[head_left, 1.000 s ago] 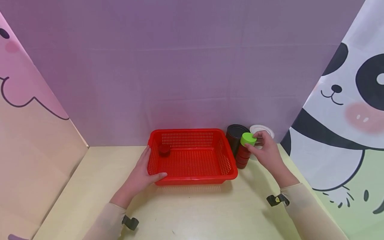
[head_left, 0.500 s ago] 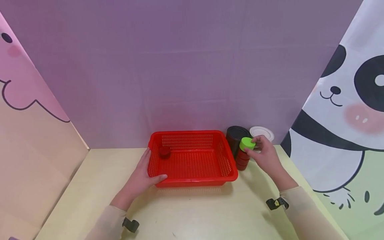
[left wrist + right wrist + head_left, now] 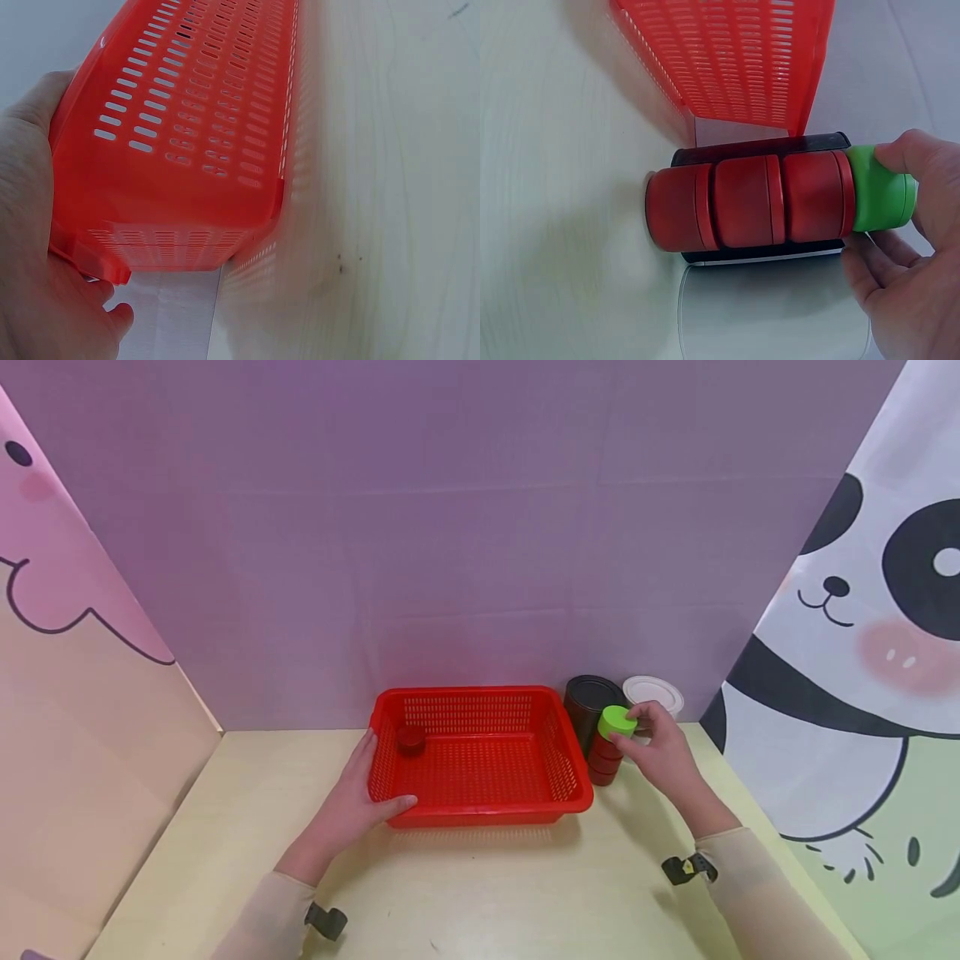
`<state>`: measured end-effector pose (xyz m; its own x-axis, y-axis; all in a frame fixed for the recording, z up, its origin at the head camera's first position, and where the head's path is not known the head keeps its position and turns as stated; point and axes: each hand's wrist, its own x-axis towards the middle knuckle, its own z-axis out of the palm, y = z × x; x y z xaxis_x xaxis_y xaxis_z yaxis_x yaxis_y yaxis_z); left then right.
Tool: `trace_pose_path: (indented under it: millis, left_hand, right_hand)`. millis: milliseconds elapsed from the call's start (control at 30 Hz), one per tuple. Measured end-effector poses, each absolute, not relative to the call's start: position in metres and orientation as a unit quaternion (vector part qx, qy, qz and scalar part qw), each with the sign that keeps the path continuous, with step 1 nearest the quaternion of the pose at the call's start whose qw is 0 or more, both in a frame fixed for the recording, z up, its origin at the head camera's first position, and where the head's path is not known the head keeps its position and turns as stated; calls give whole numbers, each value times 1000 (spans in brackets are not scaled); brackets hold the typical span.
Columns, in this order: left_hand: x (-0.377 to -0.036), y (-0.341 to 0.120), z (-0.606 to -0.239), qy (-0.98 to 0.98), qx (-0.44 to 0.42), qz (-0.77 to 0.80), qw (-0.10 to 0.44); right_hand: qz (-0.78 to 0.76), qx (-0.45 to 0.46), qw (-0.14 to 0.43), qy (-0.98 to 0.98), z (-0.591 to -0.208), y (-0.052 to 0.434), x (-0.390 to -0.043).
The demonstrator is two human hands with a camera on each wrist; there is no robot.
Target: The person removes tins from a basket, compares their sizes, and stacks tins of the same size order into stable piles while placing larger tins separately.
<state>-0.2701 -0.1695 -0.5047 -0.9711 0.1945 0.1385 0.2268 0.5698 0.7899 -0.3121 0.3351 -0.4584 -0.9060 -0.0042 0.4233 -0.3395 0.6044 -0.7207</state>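
A left hand point(image 3: 34, 247) gripped the corner of a red slotted basket point(image 3: 187, 142), thumb along one side and fingers curled beneath its rim. The basket sat on a pale bench point(image 3: 390, 187), its perforated wall filling most of the view.

Head view high, facing forward-down, wrist views close, low, all sharing the red basket point(image 3: 480, 752)

Bright, even light; soft shadows
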Motion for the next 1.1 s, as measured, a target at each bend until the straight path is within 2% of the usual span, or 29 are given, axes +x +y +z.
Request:
trace_pose_path:
  millis: [833,1100]
  left_hand:
    - [-270,-172,-505,-881,-114,-459,15]
    - [-271,-171,-506,-880,-118,-459,14]
  right_hand:
    - [434,97,208,-871,-458,325,-312]
    - [401,104,263,-871,-450,318,-313]
